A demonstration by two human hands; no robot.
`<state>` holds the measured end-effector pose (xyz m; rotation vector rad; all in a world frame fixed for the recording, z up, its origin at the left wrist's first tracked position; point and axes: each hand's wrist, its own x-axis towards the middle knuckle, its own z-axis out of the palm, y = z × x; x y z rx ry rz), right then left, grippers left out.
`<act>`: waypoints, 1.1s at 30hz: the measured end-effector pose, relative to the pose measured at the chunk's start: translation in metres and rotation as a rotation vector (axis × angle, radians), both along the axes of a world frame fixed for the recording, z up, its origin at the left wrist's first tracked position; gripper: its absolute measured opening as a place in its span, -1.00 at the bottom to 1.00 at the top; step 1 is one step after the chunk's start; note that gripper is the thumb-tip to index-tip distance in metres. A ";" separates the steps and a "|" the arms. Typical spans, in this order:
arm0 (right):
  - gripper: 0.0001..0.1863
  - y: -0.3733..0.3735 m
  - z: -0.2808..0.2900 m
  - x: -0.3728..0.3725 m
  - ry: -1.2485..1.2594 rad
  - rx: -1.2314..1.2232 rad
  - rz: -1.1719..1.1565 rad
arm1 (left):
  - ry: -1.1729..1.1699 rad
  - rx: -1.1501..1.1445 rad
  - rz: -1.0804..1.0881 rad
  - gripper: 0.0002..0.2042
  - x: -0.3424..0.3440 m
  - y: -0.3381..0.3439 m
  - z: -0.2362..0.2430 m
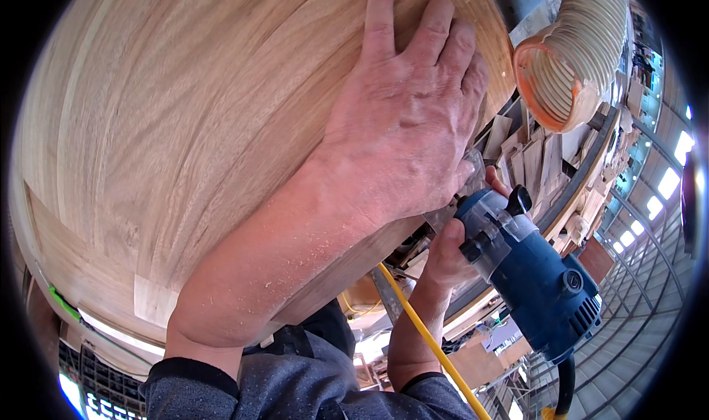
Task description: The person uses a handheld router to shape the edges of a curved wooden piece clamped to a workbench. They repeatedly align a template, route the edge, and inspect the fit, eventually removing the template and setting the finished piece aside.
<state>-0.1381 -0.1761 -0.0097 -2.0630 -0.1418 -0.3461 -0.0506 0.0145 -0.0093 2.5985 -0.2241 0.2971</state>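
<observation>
My left hand (pixel 413 110) lies on a large pale wooden panel (pixel 185 124), its fingers spread over the grain towards the curved far edge. Fine sawdust clings to that forearm. My right hand (pixel 447 254) is wrapped round the upper end of a blue trim router (pixel 535 280). The router is held tilted at the panel's right edge, its base end up against the wood and its black cord running from the lower end. A clear plastic guard and black knobs show on it. My left hand partly hides where the base meets the wood.
A ribbed dust hose (pixel 576 50) with an orange rim hangs at the upper right, its mouth near the panel edge. Wood offcuts (pixel 543 161) are heaped beyond the router. A yellow hose or cord (pixel 428 339) runs slantwise past my right forearm.
</observation>
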 end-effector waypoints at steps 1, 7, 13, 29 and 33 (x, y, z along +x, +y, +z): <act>-0.13 0.000 0.000 0.001 -0.005 0.014 0.001 | 0.003 -0.002 -0.002 -0.30 0.001 -0.001 0.000; -0.17 -0.002 -0.002 0.006 -0.029 0.031 0.023 | 0.016 -0.004 -0.010 -0.26 -0.003 0.002 0.003; -0.18 -0.006 -0.003 0.007 -0.045 -0.044 0.027 | 0.026 -0.010 -0.017 -0.23 -0.004 0.004 0.002; -0.08 -0.002 -0.005 0.012 -0.033 0.029 -0.008 | -0.048 0.113 0.031 -0.16 -0.004 -0.007 -0.019; -0.05 -0.001 -0.005 0.014 -0.023 0.041 -0.017 | 0.063 0.001 0.020 -0.17 -0.006 -0.004 0.003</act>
